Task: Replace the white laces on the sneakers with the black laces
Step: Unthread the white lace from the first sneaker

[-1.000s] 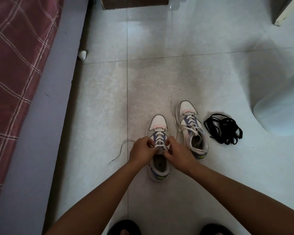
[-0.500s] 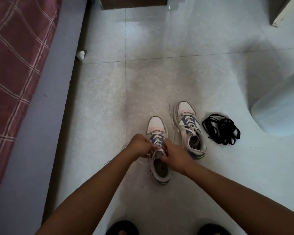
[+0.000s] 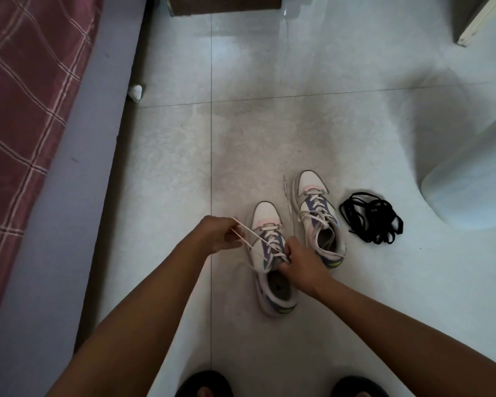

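- Two sneakers stand on the floor (image 3: 269,124), toes toward 12 o'clock, with both hands working at the near one.
- At 9 o'clock, a bed (image 3: 26,110) with a red checked cover runs along the left edge; a small white scrap (image 3: 135,92) lies on the floor by its grey side.
- Left hand (image 3: 216,234), at 10 o'clock from the near sneaker, has its grip pinched on a white lace (image 3: 251,234), which is drawn out taut in two strands from the eyelets.
- Near sneaker (image 3: 272,270) lies just right of the floor's tile seam; its upper eyelets are loosened, the lower ones laced.
- Right hand (image 3: 301,263) rests on that sneaker at the tongue, its grip curled on the lace at the eyelets.
- Far sneaker (image 3: 318,222), at 1 o'clock from the near one and just beside it, has its white lace in, the ends loose.
- Black laces (image 3: 371,217) lie in a tangled heap at 3 o'clock from the far sneaker, near it but not touching.
- At the bottom edge, 6 o'clock, two dark slippers (image 3: 204,385) show under the forearms.
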Available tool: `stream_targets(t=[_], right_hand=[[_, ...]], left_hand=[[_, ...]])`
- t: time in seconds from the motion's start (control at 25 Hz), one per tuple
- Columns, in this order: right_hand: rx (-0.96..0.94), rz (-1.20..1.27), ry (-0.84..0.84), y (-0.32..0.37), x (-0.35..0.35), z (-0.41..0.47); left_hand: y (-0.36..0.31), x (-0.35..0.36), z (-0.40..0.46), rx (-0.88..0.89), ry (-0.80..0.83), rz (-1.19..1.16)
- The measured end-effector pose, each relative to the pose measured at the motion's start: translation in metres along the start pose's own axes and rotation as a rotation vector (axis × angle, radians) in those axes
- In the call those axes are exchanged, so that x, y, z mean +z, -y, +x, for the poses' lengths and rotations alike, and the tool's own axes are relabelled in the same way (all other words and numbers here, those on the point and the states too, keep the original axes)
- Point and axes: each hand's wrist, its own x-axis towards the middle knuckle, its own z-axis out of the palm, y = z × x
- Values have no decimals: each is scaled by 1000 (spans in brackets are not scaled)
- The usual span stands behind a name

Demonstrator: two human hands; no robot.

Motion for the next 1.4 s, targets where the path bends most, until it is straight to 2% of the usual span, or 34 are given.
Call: stream_targets(t=[0.04, 0.08, 0.12, 0.2, 0.24, 0.28, 0.32, 0.36, 0.44, 0.48, 0.52, 0.56, 0.68, 0.72, 0.76, 0.84, 0.88, 1.0, 1.08, 1.12, 1.2, 1.24, 1.28, 1.36, 1.4], right_hand=[[8, 31, -14, -2, -1, -1], [21, 61, -27, -3, -2, -1], [31, 79, -38, -4, -3, -1], [31, 88, -40, -3, -1, 0], [22, 75, -36, -2, 0, 0], [12, 50, -32, -1, 1, 0], [8, 31, -28, -1, 0, 1], [9, 16, -28, -2, -1, 1], [-7, -12, -32, -5, -6, 1], [-19, -21, -30, -7, -8, -1], [-36, -42, -27, -9, -9, -2], [-56, -85, -24, -9, -9, -4], [-78, -206, -55, -7, -6, -4], [-66, -174, -59, -5, -7, -2], [-40, -107, -51, -4, -9, 2], [26, 73, 11, -2, -15, 8], [47, 153, 52, -1, -18, 10], [11, 248, 172, 4, -24, 13], [-58, 46, 253, 5, -32, 17], [-180, -190, 269, 8, -36, 20], [-509, -744, -17, 12, -30, 20], [-552, -901, -158, 15, -27, 18], [-563, -949, -293, 17, -24, 18], [-283, -622, -226, 21, -14, 14], [-93, -331, -72, 22, -8, 14]], left_hand=[[-1, -5, -1, -13, 39, -106], [-1, -12, -2, 67, 8, 10], [0, -20, -1, 221, -61, 353], [4, -44, 10, 607, -329, 1189], [1, -54, 13, 712, -424, 1388], [-5, -60, 14, 756, -511, 1379], [-10, -64, 19, 692, -587, 1250], [-18, -68, 20, 568, -628, 916], [-35, -79, 23, 330, -507, 82], [-36, -83, 22, 199, -424, -215], [-35, -84, 19, 120, -349, -243], [-30, -79, 16, 123, -313, -47], [5, -49, 1, 219, -195, 998], [20, -33, -6, 319, -141, 1159], [36, -15, -15, 431, -31, 1191], [62, 21, -31, 487, 184, 1121], [73, 35, -35, 476, 186, 1177], [82, 42, -32, 512, -46, 1509], [80, 32, -27, 554, -107, 1662], [78, 25, -25, 589, -123, 1723], [80, 16, -22, 629, -132, 1750], [81, 13, -21, 618, -134, 1738], [81, 10, -20, 599, -130, 1725], [82, 6, -17, 578, -125, 1700], [83, 5, -16, 581, -129, 1683]])
